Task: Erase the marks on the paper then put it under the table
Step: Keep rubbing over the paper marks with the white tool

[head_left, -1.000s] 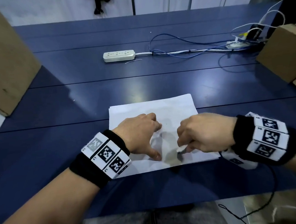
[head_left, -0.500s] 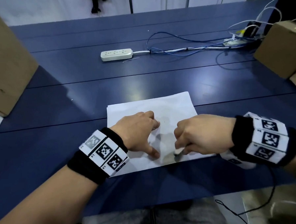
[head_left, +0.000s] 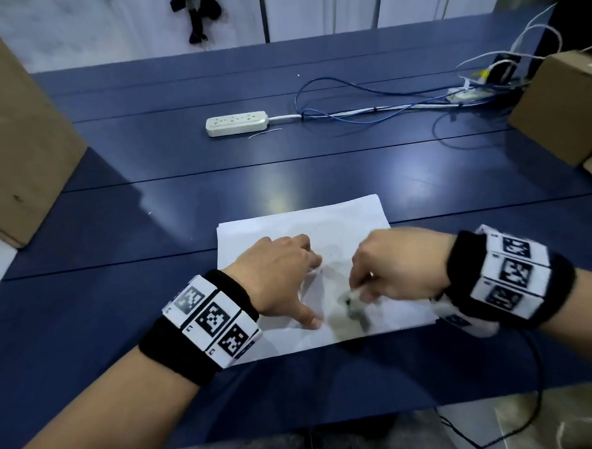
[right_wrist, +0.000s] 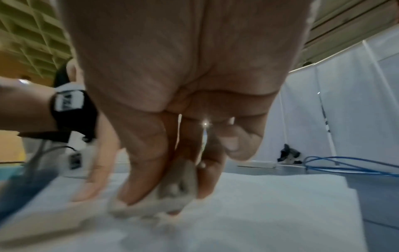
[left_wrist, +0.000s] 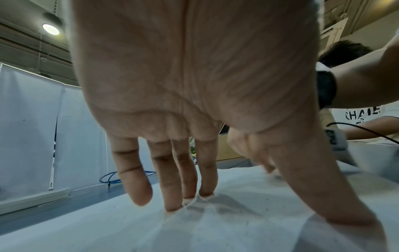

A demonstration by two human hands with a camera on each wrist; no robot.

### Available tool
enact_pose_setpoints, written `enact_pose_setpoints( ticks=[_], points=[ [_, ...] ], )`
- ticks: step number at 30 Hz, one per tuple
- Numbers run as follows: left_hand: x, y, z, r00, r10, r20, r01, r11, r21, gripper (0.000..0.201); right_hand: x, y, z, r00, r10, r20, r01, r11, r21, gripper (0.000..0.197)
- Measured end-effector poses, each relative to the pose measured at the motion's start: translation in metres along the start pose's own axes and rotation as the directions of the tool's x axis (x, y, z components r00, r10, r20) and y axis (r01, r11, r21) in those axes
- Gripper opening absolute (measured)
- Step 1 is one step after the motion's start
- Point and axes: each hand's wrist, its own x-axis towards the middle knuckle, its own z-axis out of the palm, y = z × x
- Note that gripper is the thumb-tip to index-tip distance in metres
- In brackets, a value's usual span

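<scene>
Your left hand [head_left: 279, 276] presses the paper [head_left: 342, 222] flat on the desk [head_left: 120, 302] with straight, spread fingers. Your right hand [head_left: 397, 262] pinches an eraser [right_wrist: 172, 192] against the sheet.

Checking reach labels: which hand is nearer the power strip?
Left. The left hand presses on the paper almost straight in front of the power strip; the right hand, pinching the eraser, is farther off to the right.

Cardboard boxes [head_left: 16, 143] flank the table [head_left: 183, 202]; power strip [head_left: 237, 123] beyond.
</scene>
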Motion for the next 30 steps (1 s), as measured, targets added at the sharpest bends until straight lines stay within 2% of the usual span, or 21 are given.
enact_pose_setpoints(
  ticks=[2,4,6,8,10,11,13,16,18,21,23,25,27,30],
  points=[
    [0.0,0.001,-0.001,1.0,0.0,-0.003,0.0,1.0,0.005,0.086,0.015,0.012,-0.007,0.988,0.132,-0.082,-0.136,0.99,-0.045,0.027],
    [-0.001,0.002,-0.002,1.0,-0.003,0.003,0.003,1.0,0.007,0.085,0.024,0.02,-0.012,0.972,0.191,-0.134,-0.205,0.973,-0.103,0.035],
    [-0.001,0.002,-0.002,1.0,-0.006,0.005,0.005,1.0,0.009,0.085,0.02,0.02,-0.007,0.981,0.114,-0.155,-0.139,0.976,-0.165,0.037],
    [0.0,0.002,-0.002,1.0,-0.007,0.011,0.007,1.0,0.01,0.087,0.005,0.011,-0.001,0.996,-0.016,-0.086,0.001,0.984,-0.179,0.031],
    [0.0,0.002,-0.003,1.0,-0.012,0.019,0.011,1.0,0.004,0.087,-0.01,0.0,0.002,0.992,-0.119,0.032,0.121,0.989,-0.081,0.026],
    [0.0,0.002,-0.004,1.0,-0.012,0.019,0.012,1.0,0.003,0.086,-0.013,-0.004,0.002,0.988,-0.131,0.082,0.133,0.991,-0.022,0.027],
    [0.001,0.002,-0.004,1.0,-0.01,0.024,0.01,1.0,0.006,0.084,-0.01,-0.006,0.0,0.992,-0.077,0.098,0.076,0.997,0.019,0.029],
    [0.001,0.003,-0.004,1.0,-0.019,0.021,0.019,1.0,0.003,0.082,0.014,0.015,-0.01,0.994,0.104,-0.045,-0.107,0.993,-0.059,0.028],
    [0.0,0.004,-0.004,1.0,-0.023,0.022,0.023,1.0,-0.004,0.081,0.023,0.028,-0.017,0.98,0.156,-0.125,-0.168,0.982,-0.084,0.039],
    [0.0,0.004,-0.004,1.0,-0.023,0.016,0.023,1.0,0.006,0.083,0.013,0.024,-0.008,0.994,0.038,-0.105,-0.049,0.993,-0.105,0.035],
    [0.0,0.003,-0.003,1.0,-0.027,0.015,0.027,1.0,-0.01,0.086,-0.003,0.011,0.0,0.996,-0.086,-0.005,0.086,0.995,-0.059,0.022],
    [0.0,0.002,-0.001,0.999,-0.031,0.016,0.031,0.999,-0.019,0.088,-0.01,0.001,0.005,0.984,-0.147,0.102,0.142,0.988,0.059,0.02],
    [-0.001,0.002,0.0,0.999,-0.034,0.017,0.034,0.999,-0.014,0.085,-0.004,0.0,0.002,0.991,-0.092,0.099,0.08,0.99,0.118,0.022],
    [0.0,0.003,-0.001,0.999,-0.035,0.019,0.035,0.999,-0.009,0.079,0.02,0.02,-0.012,0.994,0.092,-0.063,-0.089,0.995,0.055,0.023]
  ],
)
